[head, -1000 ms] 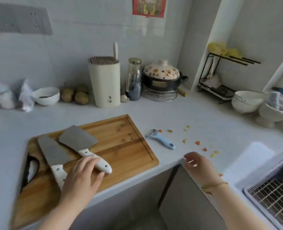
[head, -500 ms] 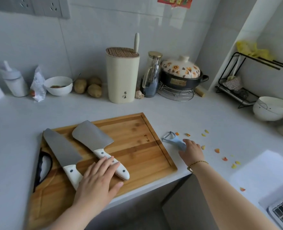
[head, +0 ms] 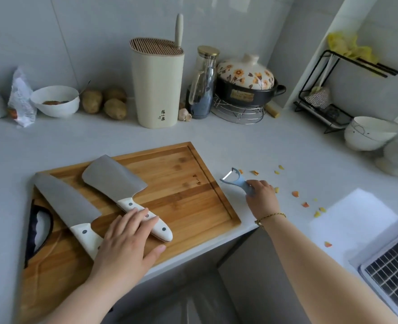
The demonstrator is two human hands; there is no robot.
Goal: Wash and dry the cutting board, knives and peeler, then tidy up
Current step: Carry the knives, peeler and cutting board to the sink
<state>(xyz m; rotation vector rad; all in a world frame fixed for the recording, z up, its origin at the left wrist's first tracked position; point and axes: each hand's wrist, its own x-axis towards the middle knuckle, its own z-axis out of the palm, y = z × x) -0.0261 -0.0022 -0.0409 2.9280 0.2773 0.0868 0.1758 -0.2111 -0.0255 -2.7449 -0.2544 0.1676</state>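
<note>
Two knives (head: 95, 197) lie on the board (head: 188, 197) under the open left hand (head: 125, 244); right hand (head: 262, 195) fingers grip the peeler (head: 236, 180) at centre right.

The rectangular wooden cutting board (head: 170, 195) lies on the pale countertop (head: 275, 146), overhanging its front edge; two white-handled cleavers lie side by side on it, the left cleaver (head: 69, 206) nearer the board's handle hole, the right cleaver (head: 121, 183) beside it; the blue-handled peeler (head: 236, 181) is just right of the board; the cream knife block (head: 157, 83) stands behind the board against the wall.
</note>
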